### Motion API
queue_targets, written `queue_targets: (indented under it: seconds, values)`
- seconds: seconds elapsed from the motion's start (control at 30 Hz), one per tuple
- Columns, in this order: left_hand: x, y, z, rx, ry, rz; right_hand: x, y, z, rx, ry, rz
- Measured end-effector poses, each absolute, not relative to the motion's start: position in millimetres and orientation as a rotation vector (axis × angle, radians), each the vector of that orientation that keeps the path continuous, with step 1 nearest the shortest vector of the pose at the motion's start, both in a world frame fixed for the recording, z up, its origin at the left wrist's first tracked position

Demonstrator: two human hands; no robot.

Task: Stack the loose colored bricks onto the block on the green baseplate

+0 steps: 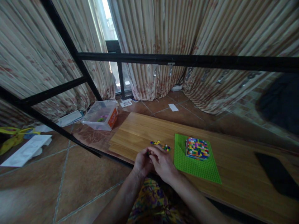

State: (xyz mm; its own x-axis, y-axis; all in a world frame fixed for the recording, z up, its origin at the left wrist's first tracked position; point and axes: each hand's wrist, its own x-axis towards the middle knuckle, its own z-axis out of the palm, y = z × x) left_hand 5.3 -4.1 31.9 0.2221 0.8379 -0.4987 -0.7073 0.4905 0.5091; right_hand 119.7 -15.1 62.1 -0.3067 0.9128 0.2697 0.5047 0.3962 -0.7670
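Note:
My left hand [142, 163] and my right hand [162, 161] meet over the front edge of the wooden table, fingertips together. The fingers of both are curled closed around something small and dark that I cannot make out. Just beyond them lie small loose toy bricks [167, 148] in several colours, with yellow ones [156, 142] at the left. To the right of my hands a green baseplate [184, 165] rests flat on the wood. On it stands a block built of multicoloured bricks [197, 147], layered and roughly square.
The long wooden table [135, 130] runs left to right. A clear plastic bin [100, 116] with a few bricks sits beyond its left end. A dark flat object [277, 172] lies at the right. A black metal frame [144, 58] crosses in front of striped curtains [149, 28].

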Motion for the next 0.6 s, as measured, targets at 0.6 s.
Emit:
queue_targets:
  seconds: [0.6]
  values:
    - [15, -14, 39, 0.016, 0.966, 1.051, 174, 37, 31, -1.578, -2.300, 0.527]
